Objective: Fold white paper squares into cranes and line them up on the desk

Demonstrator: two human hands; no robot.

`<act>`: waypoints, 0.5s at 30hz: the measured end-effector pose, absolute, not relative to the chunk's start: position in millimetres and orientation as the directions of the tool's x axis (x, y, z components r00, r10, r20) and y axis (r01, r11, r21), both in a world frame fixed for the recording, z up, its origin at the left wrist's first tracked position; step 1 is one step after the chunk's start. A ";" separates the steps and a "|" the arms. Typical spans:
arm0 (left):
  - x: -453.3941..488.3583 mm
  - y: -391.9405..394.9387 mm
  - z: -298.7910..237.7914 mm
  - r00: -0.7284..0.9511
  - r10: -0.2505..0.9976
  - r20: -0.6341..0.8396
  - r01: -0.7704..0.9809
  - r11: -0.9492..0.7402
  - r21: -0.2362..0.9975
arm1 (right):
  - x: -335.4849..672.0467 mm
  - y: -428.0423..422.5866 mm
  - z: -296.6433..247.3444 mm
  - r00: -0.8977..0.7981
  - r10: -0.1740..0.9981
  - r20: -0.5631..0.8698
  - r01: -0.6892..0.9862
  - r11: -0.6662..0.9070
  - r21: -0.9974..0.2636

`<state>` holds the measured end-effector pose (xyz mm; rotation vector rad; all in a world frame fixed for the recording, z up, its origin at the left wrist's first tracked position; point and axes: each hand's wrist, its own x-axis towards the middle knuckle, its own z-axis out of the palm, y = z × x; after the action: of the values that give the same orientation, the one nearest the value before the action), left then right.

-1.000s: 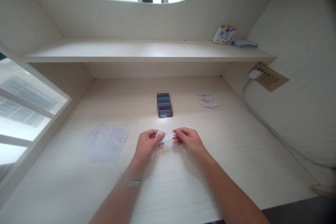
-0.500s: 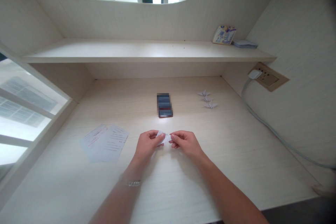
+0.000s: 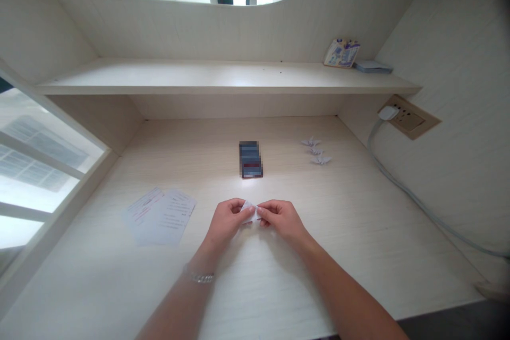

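Note:
A small folded piece of white paper (image 3: 248,213) is held up between my two hands, above the middle of the desk. My left hand (image 3: 228,219) pinches its left part, with the thumb lying on top. At its right edge my right hand (image 3: 281,217) grips it between thumb and fingers. My fingertips cover part of the paper, so its exact folded shape is hidden. Beyond my hands lies a phone (image 3: 251,160) with a blurred screen. Three folded paper cranes (image 3: 314,151) stand in a short row to the right of the phone.
Printed paper sheets (image 3: 161,218) overlap on the desk (image 3: 255,297) to the left. A shelf (image 3: 223,74) runs across the back, bearing a printed packet (image 3: 341,53) and a flat stack (image 3: 372,67). A cable (image 3: 410,194) hangs from the wall socket (image 3: 410,117) at right.
My left hand has shifted slightly right, closer to my right hand, and the paper between them has turned a little. The phone, cranes and sheets lie as before.

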<state>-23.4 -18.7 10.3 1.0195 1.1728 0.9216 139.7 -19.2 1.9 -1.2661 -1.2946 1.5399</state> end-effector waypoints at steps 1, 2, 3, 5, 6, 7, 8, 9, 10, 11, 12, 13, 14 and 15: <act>-23.7 -18.5 10.7 0.165 0.951 -0.260 -0.032 0.269 0.963 | 139.6 -19.5 2.3 -0.233 0.948 -0.218 0.057 -0.210 -0.976; -24.0 -18.2 11.0 0.167 0.955 -0.246 -0.017 0.252 0.968 | 139.4 -19.7 2.7 -0.233 0.948 -0.219 0.060 -0.210 -0.976; -24.3 -18.0 11.1 0.164 0.958 -0.234 0.000 0.237 0.971 | 139.2 -20.0 3.1 -0.233 0.947 -0.220 0.061 -0.212 -0.975; -24.7 -17.7 10.8 0.145 0.965 -0.218 0.029 0.216 0.976 | 138.4 -20.4 3.8 -0.235 0.946 -0.223 0.066 -0.214 -0.975; -24.8 -17.7 10.3 0.132 0.968 -0.214 0.041 0.210 0.977 | 137.9 -20.6 4.0 -0.236 0.945 -0.225 0.070 -0.215 -0.974; -24.8 -17.6 9.5 0.121 0.970 -0.213 0.054 0.208 0.977 | 137.4 -20.9 4.0 -0.233 0.946 -0.227 0.072 -0.216 -0.974; -24.9 -17.7 8.6 0.112 0.971 -0.213 0.066 0.207 0.976 | 137.0 -21.1 3.9 -0.230 0.946 -0.230 0.072 -0.219 -0.973; -24.9 -17.7 7.5 0.107 0.971 -0.214 0.078 0.206 0.975 | 136.5 -21.2 3.5 -0.229 0.945 -0.234 0.070 -0.224 -0.972; -25.0 -17.8 6.4 0.101 0.971 -0.216 0.093 0.206 0.974 | 136.1 -21.4 3.1 -0.226 0.944 -0.239 0.064 -0.231 -0.971; -25.2 -17.8 5.2 0.096 0.971 -0.218 0.107 0.208 0.972 | 135.7 -21.5 2.5 -0.223 0.943 -0.245 0.057 -0.239 -0.969; -25.3 -17.9 4.0 0.089 0.971 -0.222 0.118 0.211 0.970 | 135.2 -21.6 1.9 -0.221 0.942 -0.252 0.048 -0.248 -0.968; -25.5 -17.9 3.0 0.084 0.971 -0.224 0.126 0.213 0.969 | 134.8 -21.7 1.3 -0.223 0.940 -0.260 0.037 -0.258 -0.965; -25.8 -17.9 2.0 0.079 0.971 -0.224 0.128 0.213 0.969 | 134.4 -21.7 0.9 -0.225 0.937 -0.266 0.024 -0.267 -0.963; -26.0 -17.9 1.2 0.078 0.972 -0.221 0.126 0.211 0.969 | 133.9 -21.8 0.6 -0.228 0.936 -0.269 0.008 -0.275 -0.962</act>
<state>-26.0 -17.9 1.2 1.1707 1.3204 0.9233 133.9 -21.8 0.6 -1.2769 -1.2149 1.5993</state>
